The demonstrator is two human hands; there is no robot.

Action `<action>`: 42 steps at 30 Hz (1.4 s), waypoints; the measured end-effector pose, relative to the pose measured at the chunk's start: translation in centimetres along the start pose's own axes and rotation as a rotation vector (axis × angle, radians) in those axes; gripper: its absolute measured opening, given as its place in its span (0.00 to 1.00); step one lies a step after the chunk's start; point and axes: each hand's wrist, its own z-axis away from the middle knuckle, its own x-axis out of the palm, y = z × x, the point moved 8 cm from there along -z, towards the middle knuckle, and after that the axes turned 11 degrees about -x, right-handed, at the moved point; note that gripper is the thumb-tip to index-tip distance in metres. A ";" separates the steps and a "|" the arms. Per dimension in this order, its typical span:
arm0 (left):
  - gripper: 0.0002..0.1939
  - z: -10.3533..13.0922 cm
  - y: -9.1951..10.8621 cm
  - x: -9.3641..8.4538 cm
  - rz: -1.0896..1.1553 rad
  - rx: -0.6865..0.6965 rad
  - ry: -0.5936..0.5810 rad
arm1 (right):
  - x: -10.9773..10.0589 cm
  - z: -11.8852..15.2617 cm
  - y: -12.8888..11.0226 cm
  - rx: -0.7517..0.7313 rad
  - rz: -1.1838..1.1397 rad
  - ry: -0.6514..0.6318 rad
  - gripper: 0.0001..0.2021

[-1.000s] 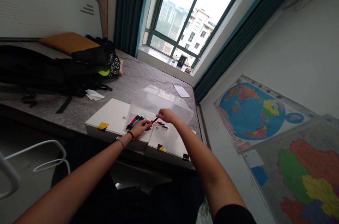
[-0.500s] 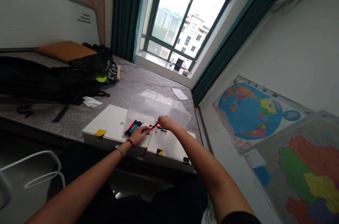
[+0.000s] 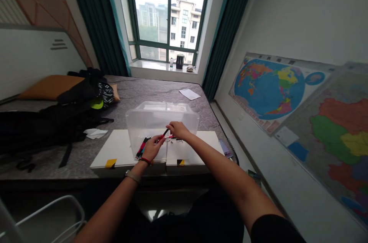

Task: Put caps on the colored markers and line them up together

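Between my two hands is a red and black pen (image 3: pixel 164 134), slanting up to the right. My left hand (image 3: pixel 153 147) is closed round its lower red part. The fingers of my right hand (image 3: pixel 176 129) pinch its dark upper end. Beside and partly behind my left hand lie several pens (image 3: pixel 142 147) in red, black and teal. Under my right hand are more small pen pieces, too small to tell apart. A clear plastic bin (image 3: pixel 135 122) lies on its side around the pens, on white boxes (image 3: pixel 110 145).
The boxes rest on a grey mattress (image 3: pixel 149 89). A black backpack (image 3: pixel 37 128), a crumpled tissue (image 3: pixel 95 133) and an orange cushion (image 3: pixel 51 86) lie at the left. A white paper (image 3: pixel 189 94) lies behind the bin. A white metal frame (image 3: pixel 57 201) stands at lower left.
The camera view has levelled and shifted, so the room looks less tilted. Both hands keep hold of the pen, and it now slants more steeply.
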 end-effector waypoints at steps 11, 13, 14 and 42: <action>0.16 1.4 6.2 -1.8 -0.345 0.259 0.052 | 1.5 3.4 1.3 0.013 -0.883 0.248 0.11; 0.15 1.6 6.7 -2.2 -0.420 0.304 0.072 | 2.1 4.0 1.3 0.012 -0.959 0.286 0.13; 0.15 1.7 7.0 -2.4 -0.454 0.336 0.084 | 2.4 4.3 1.3 0.010 -0.988 0.301 0.15; 0.13 3.8 -2.6 1.2 -0.010 -0.188 -0.131 | 10.9 10.8 4.2 0.377 -1.046 0.375 0.19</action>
